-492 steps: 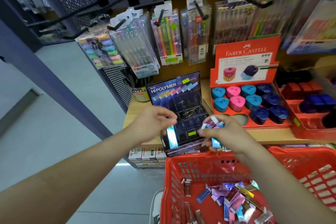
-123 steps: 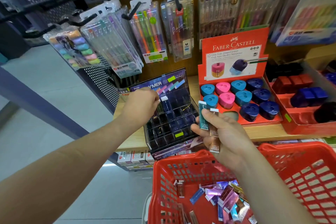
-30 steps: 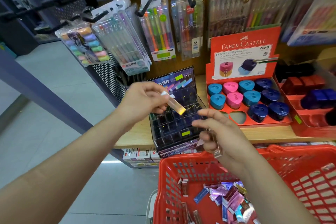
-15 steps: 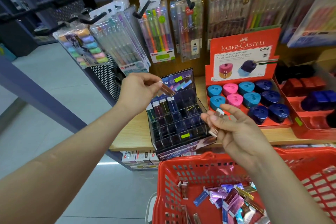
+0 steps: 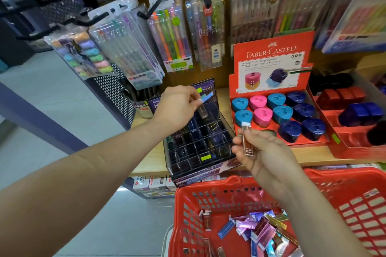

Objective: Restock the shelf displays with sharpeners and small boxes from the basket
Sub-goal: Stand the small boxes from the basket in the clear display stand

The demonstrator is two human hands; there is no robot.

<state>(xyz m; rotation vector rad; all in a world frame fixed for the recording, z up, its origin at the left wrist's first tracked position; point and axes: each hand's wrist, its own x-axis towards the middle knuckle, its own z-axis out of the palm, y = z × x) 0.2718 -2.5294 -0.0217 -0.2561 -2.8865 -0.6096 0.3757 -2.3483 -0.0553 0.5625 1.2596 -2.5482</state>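
Though slim, glossy coppery box [image 5: 247, 142]

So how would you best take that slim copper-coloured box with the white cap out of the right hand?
Pinch the white-capped top end of the slim copper-coloured box, coming from above. It stands nearly upright, and the right hand pinches only its lower half by the edges, so the top sticks out free of the fingers.

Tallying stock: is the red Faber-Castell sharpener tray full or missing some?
Not full: the sharpener tray shows an empty well in its front row, left of two navy sharpeners.
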